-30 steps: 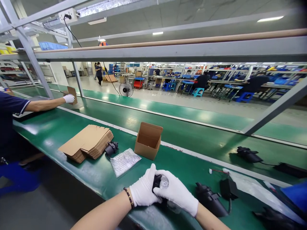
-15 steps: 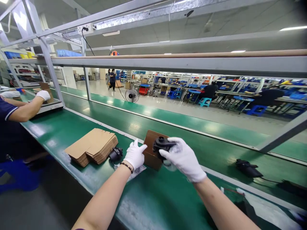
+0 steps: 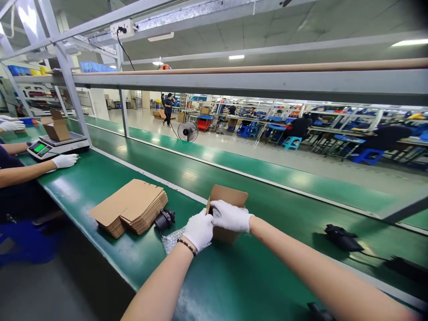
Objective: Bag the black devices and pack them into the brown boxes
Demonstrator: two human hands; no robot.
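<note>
An open brown cardboard box (image 3: 228, 194) stands tilted on the green work surface in front of me. My left hand (image 3: 199, 229), in a white glove, is closed on the box's left edge. At the opening, my right hand (image 3: 231, 216), gloved too, has its fingers curled over a black pump-like device. Most of that device is hidden by the fingers and box; a little clear wrap shows beside them. Left of my left hand lies a second black device (image 3: 165, 219), close to a sheet of bubble wrap (image 3: 170, 240) partly under my wrist.
A stack of flattened cardboard boxes (image 3: 129, 207) lies at the left. Beyond it are a scale (image 3: 58, 145) bearing an open box and a co-worker's gloved hand (image 3: 66, 161). Another black device (image 3: 343, 238) with a cable rests at the right. A metal shelf (image 3: 234, 82) crosses overhead.
My right hand has carried the black device left and into the box opening. My left hand has closed on the box edge. The co-worker's hand has left the box on the scale.
</note>
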